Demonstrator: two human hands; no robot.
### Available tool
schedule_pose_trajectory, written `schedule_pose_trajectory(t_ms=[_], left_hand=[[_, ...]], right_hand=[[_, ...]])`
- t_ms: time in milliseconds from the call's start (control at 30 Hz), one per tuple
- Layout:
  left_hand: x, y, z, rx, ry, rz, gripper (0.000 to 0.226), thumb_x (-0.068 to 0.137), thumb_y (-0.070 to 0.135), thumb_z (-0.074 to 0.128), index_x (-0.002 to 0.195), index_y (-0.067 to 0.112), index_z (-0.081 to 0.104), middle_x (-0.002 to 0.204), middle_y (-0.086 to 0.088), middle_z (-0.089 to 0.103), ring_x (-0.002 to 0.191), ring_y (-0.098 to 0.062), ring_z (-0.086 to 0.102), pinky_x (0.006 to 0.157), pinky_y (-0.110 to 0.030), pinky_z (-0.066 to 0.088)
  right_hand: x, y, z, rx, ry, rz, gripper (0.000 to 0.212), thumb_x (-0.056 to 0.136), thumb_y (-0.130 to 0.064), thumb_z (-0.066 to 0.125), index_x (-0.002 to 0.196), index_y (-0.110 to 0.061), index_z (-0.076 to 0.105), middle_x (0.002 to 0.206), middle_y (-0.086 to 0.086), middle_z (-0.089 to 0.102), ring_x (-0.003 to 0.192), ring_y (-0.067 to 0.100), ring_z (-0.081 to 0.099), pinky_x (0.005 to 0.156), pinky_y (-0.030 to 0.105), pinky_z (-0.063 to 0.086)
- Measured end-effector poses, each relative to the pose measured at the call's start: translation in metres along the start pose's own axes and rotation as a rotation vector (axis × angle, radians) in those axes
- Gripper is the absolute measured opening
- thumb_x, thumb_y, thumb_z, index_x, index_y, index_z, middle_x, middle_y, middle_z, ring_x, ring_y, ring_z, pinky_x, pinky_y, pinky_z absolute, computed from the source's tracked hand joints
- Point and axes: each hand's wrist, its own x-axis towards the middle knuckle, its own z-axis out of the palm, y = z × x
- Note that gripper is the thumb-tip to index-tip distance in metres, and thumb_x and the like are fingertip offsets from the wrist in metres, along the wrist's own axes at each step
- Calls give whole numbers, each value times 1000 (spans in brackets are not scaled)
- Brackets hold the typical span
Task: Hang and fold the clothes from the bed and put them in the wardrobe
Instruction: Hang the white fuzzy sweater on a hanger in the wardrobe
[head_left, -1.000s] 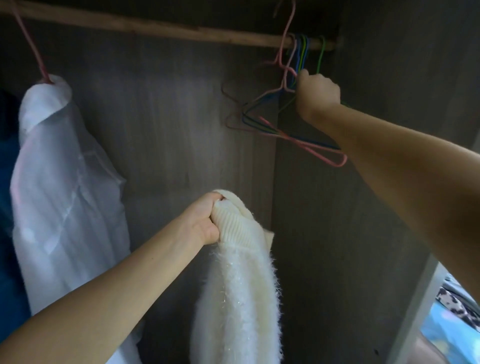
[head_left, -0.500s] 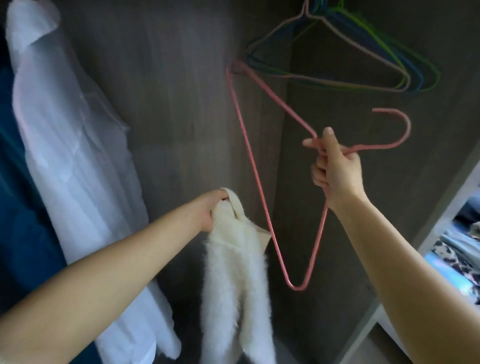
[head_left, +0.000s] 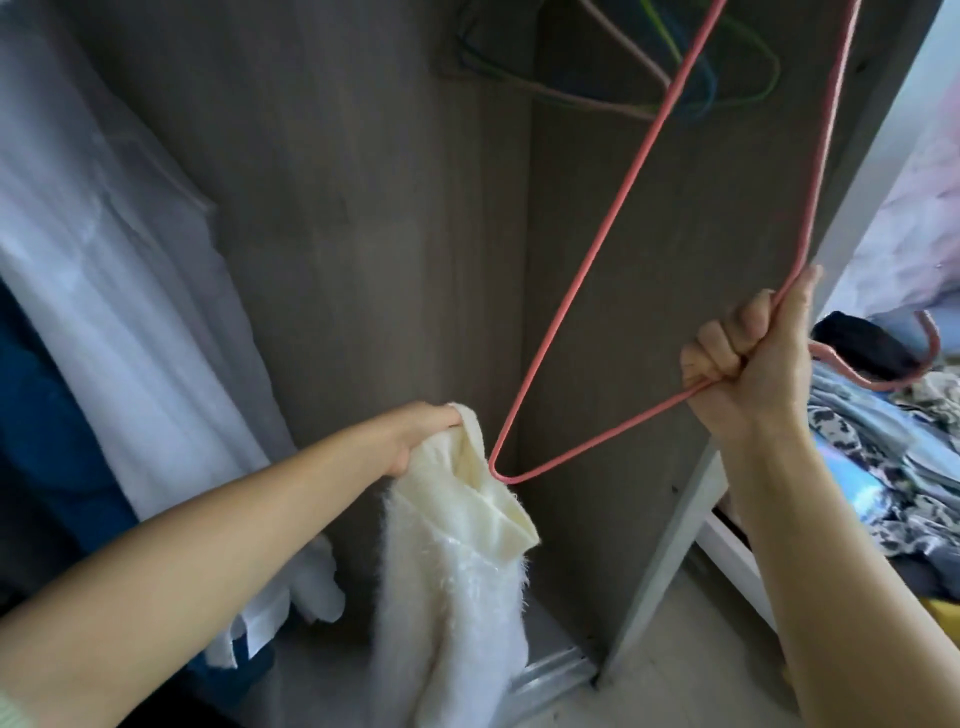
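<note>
My left hand (head_left: 421, 436) grips the ribbed collar of a fluffy white sweater (head_left: 457, 597), which hangs down inside the wardrobe. My right hand (head_left: 753, 364) holds a pink wire hanger (head_left: 587, 270) at its neck, with the hook pointing right. One corner of the hanger touches the sweater's open collar. The hanger's top edge runs out of view above.
A sheer white garment (head_left: 119, 322) hangs at the left over something dark blue (head_left: 47, 441). Several empty coloured hangers (head_left: 696, 78) hang at the top of the grey wardrobe wall (head_left: 374, 234). A bed (head_left: 883, 457) piled with clothes lies to the right.
My right hand took the pink hanger off the rail, brought it down and turned it, so that one corner now meets the sweater's collar. My left hand kept hold of the sweater.
</note>
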Motion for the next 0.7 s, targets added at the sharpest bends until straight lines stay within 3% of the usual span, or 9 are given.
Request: schedule_pose_trajectory(t_ms=[167,300,400,467,533,633,700], left_hand=[[-30,-8,45,43,-118,3,18,89,23,58,76,11,63,68,-10,64,63,-27,62,69,-36,54],[-57,8,74,-35,-258,110,17,79,4,61,62,8,61,57,-10,58,51,-25,58,57,-31,51],[-70,26,70,-140,-363,103,23,81,5,53,59,3,60,52,-12,58,44,-21,59,44,-25,51],[-67,36,56,-186,-319,100,36,90,14,47,58,3,61,52,-11,61,46,-21,62,45,-25,53],[-67,41,46,-259,-208,109,28,92,16,49,68,7,60,55,-10,63,49,-21,64,48,-30,56],[-68,37,47,-371,-32,103,15,91,11,55,77,9,58,49,-8,62,42,-20,62,38,-31,52],[-68,36,58,-405,-40,74,16,90,9,57,74,8,58,47,-7,60,40,-20,61,38,-30,52]], right_hand=[[-32,-7,-17,-9,-24,33,63,92,-58,33,43,-20,23,39,-7,16,33,6,11,35,20,10],[-63,15,-41,-267,-116,90,57,85,-55,41,40,-20,30,38,-9,19,31,6,14,39,21,6],[-92,17,-71,-541,-165,170,53,85,-50,44,40,-23,32,40,-5,21,33,7,16,41,21,7],[-108,6,-88,-809,-246,235,59,93,-51,40,42,-22,33,43,2,23,35,11,21,38,20,15],[-121,-15,-93,-1037,-356,279,59,94,-54,36,49,-15,34,47,5,26,38,14,24,40,21,22],[-139,-55,-87,-1294,-439,293,55,89,-55,34,54,-13,36,44,-5,32,40,11,29,44,19,25],[-153,-73,-90,-1460,-410,319,59,88,-65,31,52,-20,44,43,-7,41,39,6,36,45,15,30]])
